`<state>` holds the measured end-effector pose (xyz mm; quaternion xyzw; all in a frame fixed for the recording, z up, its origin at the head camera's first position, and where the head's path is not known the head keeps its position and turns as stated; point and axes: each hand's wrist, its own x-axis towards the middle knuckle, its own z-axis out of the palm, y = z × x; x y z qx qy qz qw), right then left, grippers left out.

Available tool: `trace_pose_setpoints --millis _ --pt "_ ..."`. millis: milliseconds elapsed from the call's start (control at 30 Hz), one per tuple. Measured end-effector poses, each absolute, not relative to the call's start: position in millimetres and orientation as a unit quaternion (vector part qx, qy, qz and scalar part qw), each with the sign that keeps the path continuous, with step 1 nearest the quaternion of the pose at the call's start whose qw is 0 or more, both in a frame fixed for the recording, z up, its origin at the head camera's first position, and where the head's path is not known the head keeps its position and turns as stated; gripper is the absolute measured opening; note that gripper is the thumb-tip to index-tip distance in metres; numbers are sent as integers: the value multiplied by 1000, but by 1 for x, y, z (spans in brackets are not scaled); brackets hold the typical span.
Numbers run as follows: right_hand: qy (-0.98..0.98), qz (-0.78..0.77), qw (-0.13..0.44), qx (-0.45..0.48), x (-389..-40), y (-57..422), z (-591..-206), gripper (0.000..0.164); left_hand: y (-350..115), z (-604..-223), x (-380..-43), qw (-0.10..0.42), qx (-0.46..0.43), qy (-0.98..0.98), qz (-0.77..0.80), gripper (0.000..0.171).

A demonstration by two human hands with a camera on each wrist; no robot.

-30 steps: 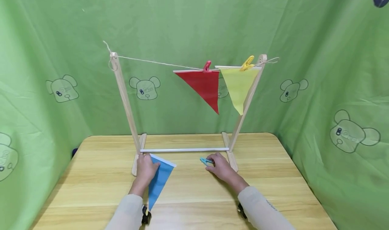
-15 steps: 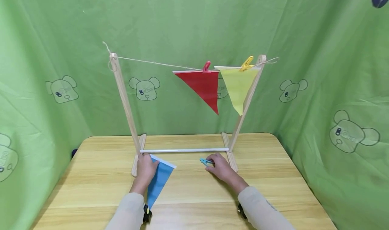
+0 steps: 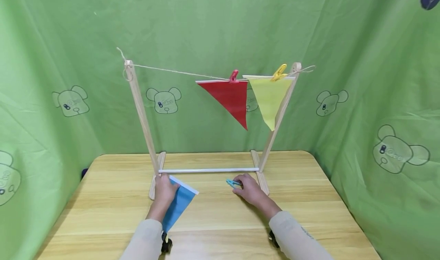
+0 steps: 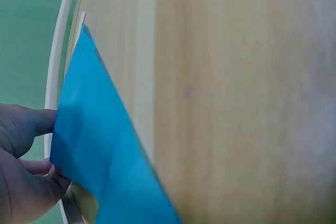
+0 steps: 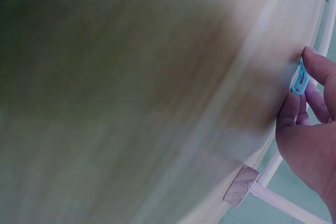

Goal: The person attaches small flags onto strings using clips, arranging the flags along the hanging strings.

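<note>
My left hand (image 3: 166, 191) pinches a blue triangular flag (image 3: 180, 202) near one end of its white top edge. In the left wrist view the flag (image 4: 100, 135) hangs from the thumb and fingers, its lower tip out of frame. Between thumb and fingers, my right hand (image 3: 251, 189) holds a light blue clothespin (image 3: 233, 183) by one end, low over the table. A string (image 3: 178, 72) spans the posts of a wooden stand. On it hang a red flag (image 3: 233, 99) under a red clothespin (image 3: 233, 76) and a yellow flag (image 3: 271, 99) under a yellow clothespin (image 3: 279, 73).
The stand's left post (image 3: 141, 111) and right post (image 3: 282, 111) rise from wooden feet joined by a white rod (image 3: 209, 170). All of it rests on a wood-grain table (image 3: 220, 237). A green curtain (image 3: 213, 31) encloses the back and sides.
The blue flag's lower tip has swung left, toward the left forearm, and its free top corner has dipped slightly. Both hands stay almost where they were.
</note>
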<state>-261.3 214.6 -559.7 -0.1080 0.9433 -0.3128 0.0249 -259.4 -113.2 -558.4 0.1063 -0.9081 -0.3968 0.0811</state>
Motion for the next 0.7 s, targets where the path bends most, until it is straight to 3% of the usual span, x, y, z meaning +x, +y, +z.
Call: trace_pose_setpoints --millis 233,467,700 --pt "943 -315 27 -108 -262 214 -559 29 -116 -560 -260 89 113 -901 -410 31" --pt "944 -310 23 -110 -262 213 -559 28 -118 -557 -258 86 120 -892 -428 39" --pt "944 -309 18 -110 -260 212 -559 27 -119 -557 -259 73 133 -885 -441 34"
